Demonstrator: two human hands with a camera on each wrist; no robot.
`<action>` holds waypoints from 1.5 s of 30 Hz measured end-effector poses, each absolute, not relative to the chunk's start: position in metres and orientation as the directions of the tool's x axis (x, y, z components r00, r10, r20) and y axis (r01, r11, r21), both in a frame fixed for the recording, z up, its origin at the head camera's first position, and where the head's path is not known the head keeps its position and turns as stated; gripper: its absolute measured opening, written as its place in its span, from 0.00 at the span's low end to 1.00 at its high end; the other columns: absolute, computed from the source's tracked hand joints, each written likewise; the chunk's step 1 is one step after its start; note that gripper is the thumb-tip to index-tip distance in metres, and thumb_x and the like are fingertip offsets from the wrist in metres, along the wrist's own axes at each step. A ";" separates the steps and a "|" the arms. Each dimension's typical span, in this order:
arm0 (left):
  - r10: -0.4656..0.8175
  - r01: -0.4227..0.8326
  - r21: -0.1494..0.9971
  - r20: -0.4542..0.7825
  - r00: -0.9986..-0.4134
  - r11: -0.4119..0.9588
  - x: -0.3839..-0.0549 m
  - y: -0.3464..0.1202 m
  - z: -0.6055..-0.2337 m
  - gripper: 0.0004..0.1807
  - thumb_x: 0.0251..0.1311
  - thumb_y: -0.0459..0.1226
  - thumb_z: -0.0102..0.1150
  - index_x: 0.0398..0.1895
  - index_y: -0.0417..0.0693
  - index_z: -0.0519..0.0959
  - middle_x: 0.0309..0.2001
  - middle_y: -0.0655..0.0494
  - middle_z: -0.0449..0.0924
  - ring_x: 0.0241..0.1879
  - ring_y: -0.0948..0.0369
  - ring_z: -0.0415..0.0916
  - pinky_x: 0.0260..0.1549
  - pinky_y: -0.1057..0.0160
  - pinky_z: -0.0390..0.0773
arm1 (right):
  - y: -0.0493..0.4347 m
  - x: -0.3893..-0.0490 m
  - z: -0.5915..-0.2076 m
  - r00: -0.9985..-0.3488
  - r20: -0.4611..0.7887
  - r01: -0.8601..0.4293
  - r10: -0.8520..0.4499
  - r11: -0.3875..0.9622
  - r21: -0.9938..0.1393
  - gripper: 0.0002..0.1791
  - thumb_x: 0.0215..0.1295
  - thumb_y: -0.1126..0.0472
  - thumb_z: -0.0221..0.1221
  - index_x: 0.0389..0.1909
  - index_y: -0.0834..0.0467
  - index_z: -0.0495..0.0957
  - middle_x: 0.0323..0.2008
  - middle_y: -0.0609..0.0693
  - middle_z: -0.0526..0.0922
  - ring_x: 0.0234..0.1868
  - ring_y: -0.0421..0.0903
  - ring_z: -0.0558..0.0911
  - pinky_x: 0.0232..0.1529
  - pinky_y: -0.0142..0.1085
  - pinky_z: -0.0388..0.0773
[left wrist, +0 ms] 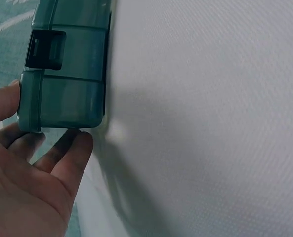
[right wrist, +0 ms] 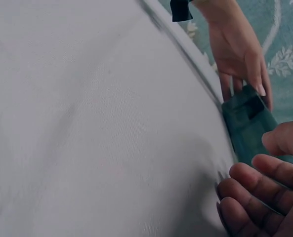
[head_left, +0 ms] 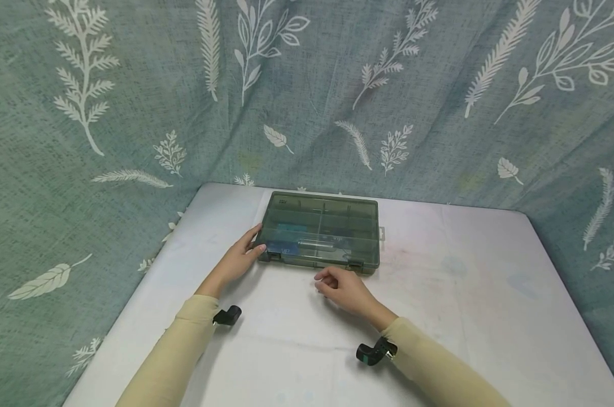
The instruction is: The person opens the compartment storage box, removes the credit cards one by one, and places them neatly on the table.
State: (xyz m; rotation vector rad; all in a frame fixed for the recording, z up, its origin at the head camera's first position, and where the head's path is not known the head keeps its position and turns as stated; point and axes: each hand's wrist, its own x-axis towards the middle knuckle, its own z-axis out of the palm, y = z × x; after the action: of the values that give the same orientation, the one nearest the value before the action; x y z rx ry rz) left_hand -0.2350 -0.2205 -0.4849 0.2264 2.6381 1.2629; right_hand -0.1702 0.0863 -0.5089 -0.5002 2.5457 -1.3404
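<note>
A translucent dark green compartment box (head_left: 319,232) lies on the table with its lid down. Two dark latches sit on its front side, one latch (left wrist: 46,49) large in the left wrist view. Through the lid I see blue flat pieces (head_left: 283,247) with pale lettering. My left hand (head_left: 235,260) holds the box's left end, thumb on the lid's front corner and fingers along the side. In front of the box, near its right latch, my right hand (head_left: 344,289) hovers with fingers loosely curled and nothing in them.
A white cloth covers the table (head_left: 439,316). Green leaf-patterned fabric (head_left: 307,113) hangs behind and at both sides. A small clear tab (head_left: 382,233) sticks out from the box's right side. Each wrist wears a black camera mount (head_left: 377,350).
</note>
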 end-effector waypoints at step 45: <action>0.224 0.084 0.786 -0.071 -0.972 0.613 -0.235 -0.221 -0.493 0.35 0.80 0.47 0.47 0.83 0.57 0.49 0.81 0.43 0.46 0.71 0.36 0.62 0.71 0.38 0.62 | -0.005 -0.187 -0.518 -0.911 -0.098 0.039 -0.400 0.153 -0.987 0.19 0.76 0.56 0.59 0.59 0.64 0.79 0.43 0.57 0.86 0.37 0.50 0.88 0.37 0.38 0.89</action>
State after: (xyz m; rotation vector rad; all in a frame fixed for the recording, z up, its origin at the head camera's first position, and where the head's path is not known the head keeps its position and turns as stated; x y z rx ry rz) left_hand -0.2350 -0.2214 -0.4928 0.2580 2.6731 1.2894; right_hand -0.1866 -0.0046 -0.5185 -0.3460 2.0991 -1.8146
